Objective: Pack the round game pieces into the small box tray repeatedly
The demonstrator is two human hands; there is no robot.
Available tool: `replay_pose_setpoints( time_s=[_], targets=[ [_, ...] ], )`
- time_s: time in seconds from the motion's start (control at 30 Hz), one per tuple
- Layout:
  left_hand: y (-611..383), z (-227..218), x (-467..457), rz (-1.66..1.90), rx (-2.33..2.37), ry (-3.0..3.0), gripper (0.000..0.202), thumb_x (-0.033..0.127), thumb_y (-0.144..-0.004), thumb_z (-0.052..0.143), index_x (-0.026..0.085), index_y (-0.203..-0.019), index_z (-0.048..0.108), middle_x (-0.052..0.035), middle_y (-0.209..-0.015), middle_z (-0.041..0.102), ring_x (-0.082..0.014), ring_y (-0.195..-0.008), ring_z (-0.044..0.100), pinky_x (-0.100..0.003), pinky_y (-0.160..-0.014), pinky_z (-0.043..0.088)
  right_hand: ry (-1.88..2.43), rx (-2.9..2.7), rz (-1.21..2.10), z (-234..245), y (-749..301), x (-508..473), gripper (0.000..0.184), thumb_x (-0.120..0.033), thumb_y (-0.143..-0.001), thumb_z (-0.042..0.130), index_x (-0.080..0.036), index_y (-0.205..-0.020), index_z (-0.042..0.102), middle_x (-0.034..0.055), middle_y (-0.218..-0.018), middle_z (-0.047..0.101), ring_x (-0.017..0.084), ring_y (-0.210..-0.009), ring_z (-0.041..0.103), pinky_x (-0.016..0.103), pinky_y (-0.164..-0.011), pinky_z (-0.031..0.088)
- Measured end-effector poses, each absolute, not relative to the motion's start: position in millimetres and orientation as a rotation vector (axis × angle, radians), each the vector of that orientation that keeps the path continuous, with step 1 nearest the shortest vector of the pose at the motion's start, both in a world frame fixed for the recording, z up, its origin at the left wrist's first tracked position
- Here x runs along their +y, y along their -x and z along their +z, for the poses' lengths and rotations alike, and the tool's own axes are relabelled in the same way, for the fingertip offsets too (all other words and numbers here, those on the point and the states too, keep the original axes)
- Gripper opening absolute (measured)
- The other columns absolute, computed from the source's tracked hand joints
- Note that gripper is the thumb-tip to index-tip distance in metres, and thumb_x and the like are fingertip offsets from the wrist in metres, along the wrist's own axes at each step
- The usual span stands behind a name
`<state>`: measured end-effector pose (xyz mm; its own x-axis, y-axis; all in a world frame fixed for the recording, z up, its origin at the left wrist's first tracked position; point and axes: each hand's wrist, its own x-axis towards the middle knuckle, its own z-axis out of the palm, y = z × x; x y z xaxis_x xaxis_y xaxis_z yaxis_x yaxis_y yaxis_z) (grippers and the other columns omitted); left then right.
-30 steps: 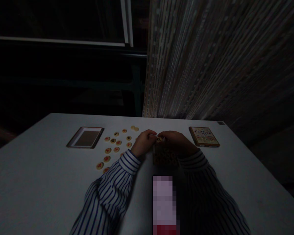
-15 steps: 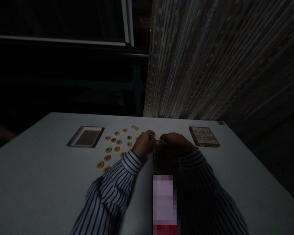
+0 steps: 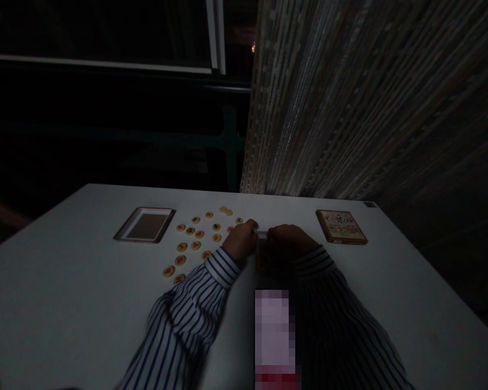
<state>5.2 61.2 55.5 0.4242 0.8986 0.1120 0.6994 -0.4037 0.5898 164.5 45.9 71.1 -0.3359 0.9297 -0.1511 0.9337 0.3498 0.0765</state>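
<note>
The right hand (image 3: 289,238) is hanging over a dark box (image 3: 262,234); a second ago a round piece was showing between both hands, but now curled fingers are hiding whatever they have, so I can't tell. The left hand (image 3: 242,240) is curling by the box's far left corner, its grip unclear too. Loose pieces (image 3: 196,245) are lying left of it, a shallow tray (image 3: 147,225) sitting beyond them.

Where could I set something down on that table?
Two patches of white tabletop look bare: left of the round tan discs, nearer than the shallow brown-rimmed tray; and right of the blue-striped right sleeve, nearer than the flat brown printed box. The middle is crowded: discs, left hand, right hand; partly too dark to judge.
</note>
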Motion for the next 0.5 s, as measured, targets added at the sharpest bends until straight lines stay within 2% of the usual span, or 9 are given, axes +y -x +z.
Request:
replay_pose_setpoints(
  time_s=[0.5],
  targets=[
    [-6.9, 52.1, 60.0, 0.422, 1.344, -2.290, 0.026, 0.015, -0.077, 0.045, 0.016, -0.102, 0.052, -0.0074, -0.093, 0.064, -0.0161, -0.086, 0.059, -0.025, -0.073, 0.043, -1.638, 2.400, -0.083, 69.1, -162.9, 47.2, 0.028, -0.030, -0.079, 0.041, -0.015, -0.087, 0.062, 0.0122, -0.087, 0.065, 0.022, -0.080, 0.061, 0.030, -0.065, 0.044]
  ],
)
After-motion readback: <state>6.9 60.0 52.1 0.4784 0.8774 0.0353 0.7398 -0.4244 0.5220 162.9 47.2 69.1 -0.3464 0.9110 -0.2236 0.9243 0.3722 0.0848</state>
